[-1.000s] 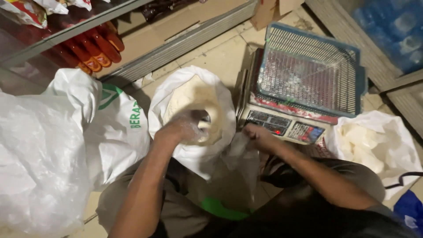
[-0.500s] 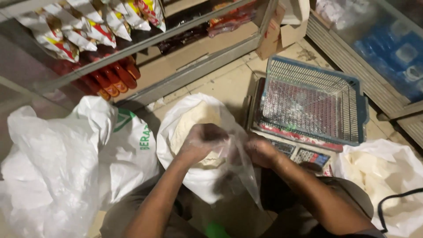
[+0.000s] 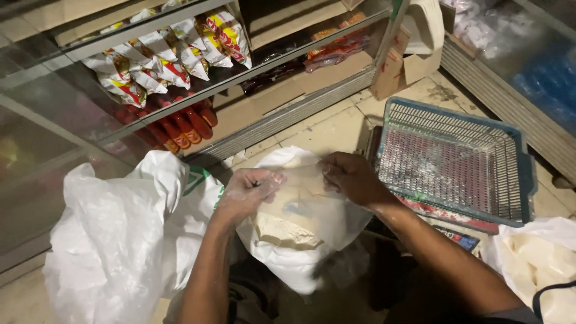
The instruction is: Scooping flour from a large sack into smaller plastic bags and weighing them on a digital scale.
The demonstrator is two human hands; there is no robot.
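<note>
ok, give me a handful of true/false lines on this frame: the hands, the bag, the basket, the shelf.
1. Both hands, left hand and right hand, pinch the top of a thin clear plastic bag. True.
2. The clear bag hangs over an open white sack of pale powder. True.
3. The blue plastic mesh basket is full of powder. False: it holds nothing but a light dusting.
4. The basket sits on a digital scale. True.
5. Red bottles lie on the floor tiles. False: they lie on a shelf behind glass.
</note>
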